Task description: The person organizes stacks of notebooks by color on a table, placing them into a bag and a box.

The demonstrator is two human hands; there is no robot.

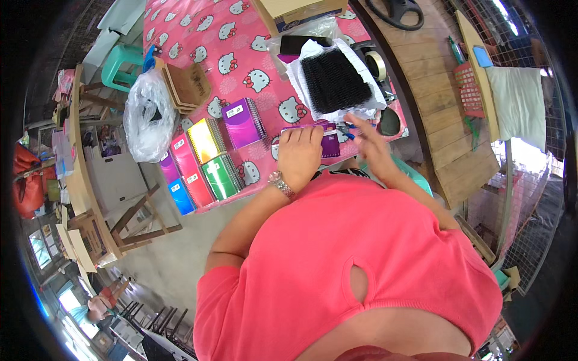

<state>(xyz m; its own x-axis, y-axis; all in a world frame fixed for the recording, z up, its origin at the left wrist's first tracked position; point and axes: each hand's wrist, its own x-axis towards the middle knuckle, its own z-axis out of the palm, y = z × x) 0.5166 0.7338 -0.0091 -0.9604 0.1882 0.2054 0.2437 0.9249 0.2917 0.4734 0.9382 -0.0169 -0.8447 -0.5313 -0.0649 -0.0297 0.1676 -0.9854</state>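
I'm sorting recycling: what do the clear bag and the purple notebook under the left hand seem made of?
Clear bag: thin, glossy plastic film, being see-through and crinkled with highlights. Purple notebook: probably smooth printed card, flat and straight-edged; a plastic coating can't be ruled out.

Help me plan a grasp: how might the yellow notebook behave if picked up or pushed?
The yellow notebook may slip, as its bright glare suggests a glossy surface. Lying flat, it probably won't roll. It might flop open, hinged on the coil along its right edge.

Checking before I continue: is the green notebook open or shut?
Shut: the green notebook lies flat, cover up, spiral along its right edge.
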